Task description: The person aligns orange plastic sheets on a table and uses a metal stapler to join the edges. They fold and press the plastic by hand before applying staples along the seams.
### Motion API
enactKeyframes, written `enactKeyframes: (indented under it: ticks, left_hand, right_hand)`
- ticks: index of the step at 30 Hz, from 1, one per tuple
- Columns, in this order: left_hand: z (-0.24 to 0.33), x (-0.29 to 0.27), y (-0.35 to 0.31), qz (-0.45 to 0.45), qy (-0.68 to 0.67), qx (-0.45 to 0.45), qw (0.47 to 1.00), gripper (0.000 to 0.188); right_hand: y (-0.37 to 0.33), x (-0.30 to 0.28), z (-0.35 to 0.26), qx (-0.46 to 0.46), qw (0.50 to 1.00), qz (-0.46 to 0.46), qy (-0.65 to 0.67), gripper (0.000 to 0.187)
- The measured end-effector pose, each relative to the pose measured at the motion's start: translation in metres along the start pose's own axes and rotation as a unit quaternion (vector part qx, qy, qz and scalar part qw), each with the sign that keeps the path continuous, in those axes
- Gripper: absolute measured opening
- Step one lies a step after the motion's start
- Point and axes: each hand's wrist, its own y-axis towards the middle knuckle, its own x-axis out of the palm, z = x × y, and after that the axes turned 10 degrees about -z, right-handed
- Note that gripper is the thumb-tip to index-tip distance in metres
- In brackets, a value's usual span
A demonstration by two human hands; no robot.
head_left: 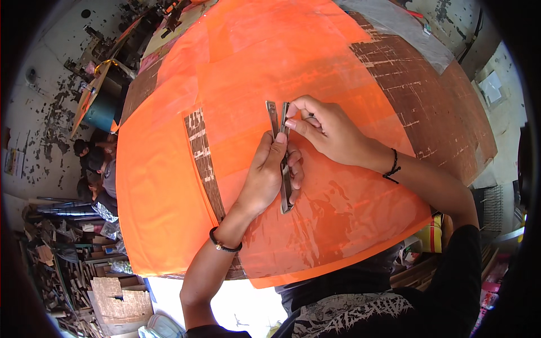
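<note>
My left hand (265, 174) is wrapped round a long, narrow metal tool (287, 194) with a dark, worn look. At its far end the tool parts into two slim arms, spread in a narrow V; my fingers hide the middle. With thumb and forefinger, my right hand (332, 127) pinches the right-hand arm near its tip. Whether the arms are joined under my fingers I cannot tell. Both hands are over an orange sheet (338, 219), glossy and see-through at the near side, lying on the table.
Another orange sheet (155, 197) lies to the left, with a strip of worn brown tabletop (204, 152) between. Clear plastic film (406, 28) covers the far right corner. Scrap wood pieces (67, 265) are heaped at lower left. Several people (101, 169) are beyond the table's left edge.
</note>
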Motion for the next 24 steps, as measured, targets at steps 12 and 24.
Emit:
enactKeyframes:
  ticks: [12, 24]
  left_hand:
    - [-0.003, 0.006, 0.004, 0.042, 0.045, 0.015, 0.998, 0.034]
    - [-0.003, 0.0, 0.002, 0.04, -0.004, 0.027, 0.999, 0.028]
  right_hand:
    - [-0.007, 0.012, -0.002, -0.024, 0.997, -0.005, -0.068, 0.021]
    - [-0.017, 0.001, -0.013, -0.048, 0.997, -0.056, -0.023, 0.019]
